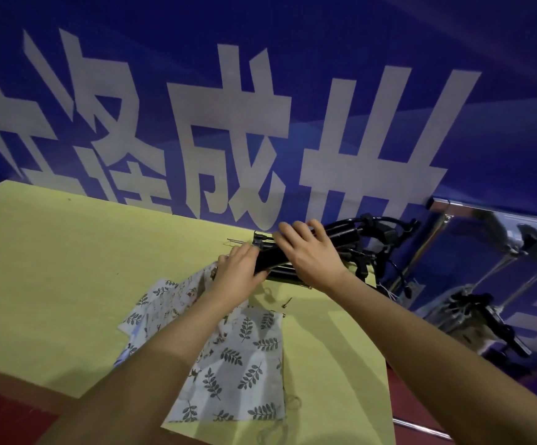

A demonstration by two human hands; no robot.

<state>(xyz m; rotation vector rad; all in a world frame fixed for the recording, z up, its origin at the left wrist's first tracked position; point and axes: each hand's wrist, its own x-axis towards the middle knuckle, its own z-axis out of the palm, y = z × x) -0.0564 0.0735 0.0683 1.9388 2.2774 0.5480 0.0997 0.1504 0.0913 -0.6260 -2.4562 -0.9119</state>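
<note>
A black tube-shaped device (341, 234) with cables lies across the far right corner of a yellow-green table (68, 268). My right hand (312, 252) lies over its top with fingers curled round it. My left hand (239, 274) grips its left end from below. White cloth printed with dark leaves (238, 364) lies spread on the table under my left forearm, its far corner bunched beneath my left hand.
A blue banner (260, 107) with large white characters stands right behind the table. A metal frame (485, 239) with black clamps and cords stands to the right. A small dark pin (286, 302) lies near the cloth. Red floor (0, 422) shows below the table's front edge.
</note>
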